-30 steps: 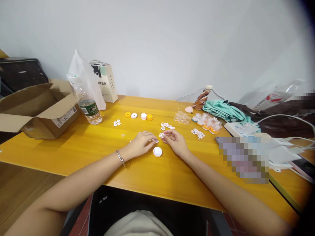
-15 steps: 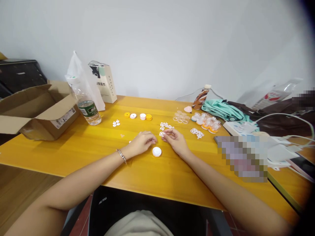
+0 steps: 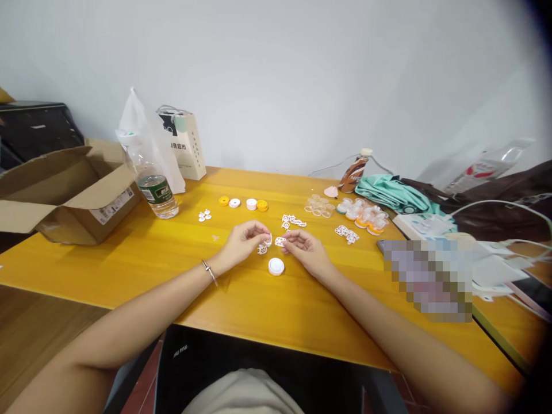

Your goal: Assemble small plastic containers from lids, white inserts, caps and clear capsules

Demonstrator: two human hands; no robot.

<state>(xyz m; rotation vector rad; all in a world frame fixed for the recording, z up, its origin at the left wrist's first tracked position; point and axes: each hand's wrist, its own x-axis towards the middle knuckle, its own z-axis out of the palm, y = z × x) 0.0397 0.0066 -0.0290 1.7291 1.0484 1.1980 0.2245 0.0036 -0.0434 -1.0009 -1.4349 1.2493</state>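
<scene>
My left hand (image 3: 248,238) pinches a small white curved piece (image 3: 268,240) between thumb and fingertips; its exact kind is too small to tell. A white spoked wheel piece (image 3: 262,249) shows just below those fingertips; whether it touches them I cannot tell. My right hand (image 3: 305,250) has thumb and forefinger closed on a white openwork wheel piece (image 3: 279,242). Below both hands a round white case (image 3: 276,266) with an orange underside lies on the table. Just beyond my right fingers is a cluster of white spoked wheel pieces (image 3: 294,221).
Yellow and white round parts (image 3: 243,203), small white pieces (image 3: 204,215), clear rings (image 3: 319,205) and clear-topped cases (image 3: 362,215) lie farther back. A cardboard box (image 3: 81,213) and water bottle (image 3: 157,195) stand left. At right are a pixelated flat object (image 3: 426,279) and white cables.
My left hand has turned and lifted slightly, and a white piece now shows in its fingertips. A wheel piece has come into view below it. My right hand has shifted slightly left.
</scene>
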